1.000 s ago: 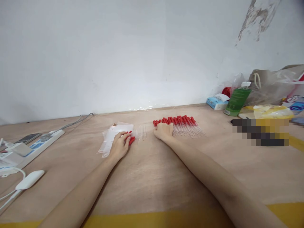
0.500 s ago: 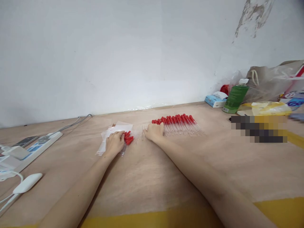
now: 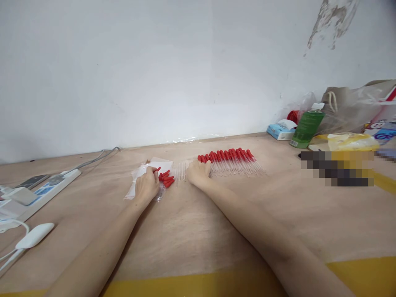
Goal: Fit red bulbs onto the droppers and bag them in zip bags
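My left hand (image 3: 147, 184) is closed, pinching one red rubber bulb (image 3: 157, 169) just above a small pile of red rubber bulbs (image 3: 167, 179). Under that hand lie white paper and clear plastic bags (image 3: 132, 190). Thin clear tubes (image 3: 180, 171) lie side by side right of the pile. My right hand (image 3: 199, 173) rests at the right end of these tubes with its fingers curled in; what they grip is hidden. Directly to its right is a row of droppers (image 3: 232, 161), red bulbs at the far end and clear tubes toward me.
A white power strip (image 3: 49, 196) with plugs, a phone (image 3: 33, 182) and a white cable piece (image 3: 36, 236) lie at left. At the back right stand a tissue pack (image 3: 280, 130), a green bottle (image 3: 307, 127) and plastic bags (image 3: 352, 111). Yellow tape (image 3: 173, 285) crosses the near table.
My left hand has lifted a red rubber bulb from the pile and drawn back slightly up and left. My right hand has stayed almost in place beside the tubes.
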The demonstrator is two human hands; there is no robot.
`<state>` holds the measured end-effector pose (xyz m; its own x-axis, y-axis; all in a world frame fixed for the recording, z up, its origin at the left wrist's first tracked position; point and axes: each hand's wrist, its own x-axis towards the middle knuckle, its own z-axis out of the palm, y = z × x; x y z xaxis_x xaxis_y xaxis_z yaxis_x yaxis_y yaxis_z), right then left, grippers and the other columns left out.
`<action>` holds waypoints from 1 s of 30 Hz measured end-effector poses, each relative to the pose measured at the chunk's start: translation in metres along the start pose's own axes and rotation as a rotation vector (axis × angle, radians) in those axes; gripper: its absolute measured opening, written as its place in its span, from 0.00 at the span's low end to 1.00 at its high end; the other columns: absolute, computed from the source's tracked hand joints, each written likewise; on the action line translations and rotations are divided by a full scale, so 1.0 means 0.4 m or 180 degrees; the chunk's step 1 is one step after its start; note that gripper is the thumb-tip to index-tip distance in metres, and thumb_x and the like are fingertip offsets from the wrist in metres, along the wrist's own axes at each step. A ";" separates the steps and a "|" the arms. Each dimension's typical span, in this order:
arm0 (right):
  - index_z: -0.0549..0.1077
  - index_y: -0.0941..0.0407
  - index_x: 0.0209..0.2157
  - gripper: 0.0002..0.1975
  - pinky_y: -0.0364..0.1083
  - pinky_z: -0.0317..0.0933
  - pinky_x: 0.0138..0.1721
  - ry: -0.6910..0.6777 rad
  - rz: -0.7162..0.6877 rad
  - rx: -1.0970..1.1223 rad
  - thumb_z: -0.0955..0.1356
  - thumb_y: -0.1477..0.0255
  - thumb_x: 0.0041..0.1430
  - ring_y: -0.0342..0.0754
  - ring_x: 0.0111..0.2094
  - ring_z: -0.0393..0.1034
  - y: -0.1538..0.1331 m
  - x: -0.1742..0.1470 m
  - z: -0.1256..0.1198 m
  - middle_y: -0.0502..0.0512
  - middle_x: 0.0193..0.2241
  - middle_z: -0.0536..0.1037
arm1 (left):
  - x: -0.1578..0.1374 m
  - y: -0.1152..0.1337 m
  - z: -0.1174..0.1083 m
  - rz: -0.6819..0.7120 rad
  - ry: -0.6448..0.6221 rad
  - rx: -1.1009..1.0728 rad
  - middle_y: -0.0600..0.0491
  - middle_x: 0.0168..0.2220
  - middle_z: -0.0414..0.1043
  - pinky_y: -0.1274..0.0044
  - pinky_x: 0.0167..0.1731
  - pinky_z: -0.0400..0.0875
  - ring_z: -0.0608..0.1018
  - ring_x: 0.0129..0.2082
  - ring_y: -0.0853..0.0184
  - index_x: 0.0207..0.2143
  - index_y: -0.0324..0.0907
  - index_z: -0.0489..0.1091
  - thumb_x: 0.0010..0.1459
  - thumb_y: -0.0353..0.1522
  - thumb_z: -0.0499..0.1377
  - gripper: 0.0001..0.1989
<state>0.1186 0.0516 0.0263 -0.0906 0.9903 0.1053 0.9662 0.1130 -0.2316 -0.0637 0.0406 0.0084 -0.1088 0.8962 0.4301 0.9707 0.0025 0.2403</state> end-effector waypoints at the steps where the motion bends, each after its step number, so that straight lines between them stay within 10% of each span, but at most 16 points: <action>1: 0.70 0.63 0.39 0.14 0.53 0.44 0.42 0.0163 0.0010 0.0033 0.58 0.73 0.57 0.54 0.38 0.68 0.013 -0.012 -0.004 0.67 0.36 0.74 | -0.001 0.000 -0.004 0.0055 0.0082 -0.0189 0.42 0.34 0.72 0.64 0.34 0.65 0.74 0.36 0.53 0.41 0.38 0.63 0.57 0.32 0.45 0.13; 5: 0.65 0.62 0.42 0.14 0.49 0.47 0.41 0.1023 -0.0852 0.0639 0.54 0.72 0.62 0.47 0.32 0.67 0.111 -0.080 -0.008 0.59 0.32 0.75 | -0.020 0.026 -0.018 0.0447 0.0294 -0.1035 0.45 0.40 0.71 0.68 0.38 0.67 0.74 0.38 0.61 0.42 0.40 0.62 0.56 0.29 0.46 0.11; 9: 0.61 0.60 0.49 0.15 0.47 0.48 0.42 0.1361 -0.1808 0.0896 0.57 0.73 0.61 0.46 0.34 0.66 0.236 -0.166 0.006 0.55 0.32 0.74 | -0.080 0.103 -0.012 0.0521 -0.0439 -0.2408 0.49 0.38 0.73 0.74 0.37 0.69 0.76 0.35 0.67 0.44 0.40 0.64 0.57 0.33 0.49 0.14; 16: 0.71 0.55 0.38 0.10 0.47 0.50 0.39 0.1266 -0.1649 0.1121 0.59 0.72 0.59 0.43 0.29 0.66 0.290 -0.228 0.021 0.53 0.30 0.75 | -0.157 0.171 0.038 0.0292 -0.1549 -0.3406 0.49 0.30 0.76 0.74 0.33 0.71 0.77 0.30 0.66 0.35 0.38 0.68 0.47 0.38 0.61 0.15; 30: 0.71 0.55 0.40 0.10 0.47 0.47 0.40 0.1001 -0.1990 0.1169 0.60 0.72 0.59 0.41 0.29 0.65 0.266 -0.228 0.031 0.50 0.29 0.74 | -0.164 0.173 0.031 0.0716 -0.1711 -0.3495 0.53 0.26 0.73 0.75 0.33 0.71 0.77 0.28 0.68 0.37 0.38 0.65 0.53 0.37 0.57 0.13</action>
<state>0.2266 -0.0259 -0.0198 -0.4652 0.6712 0.5771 0.6122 0.7148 -0.3380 0.0132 -0.0125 -0.0141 0.3896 0.8973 0.2074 0.2354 -0.3148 0.9195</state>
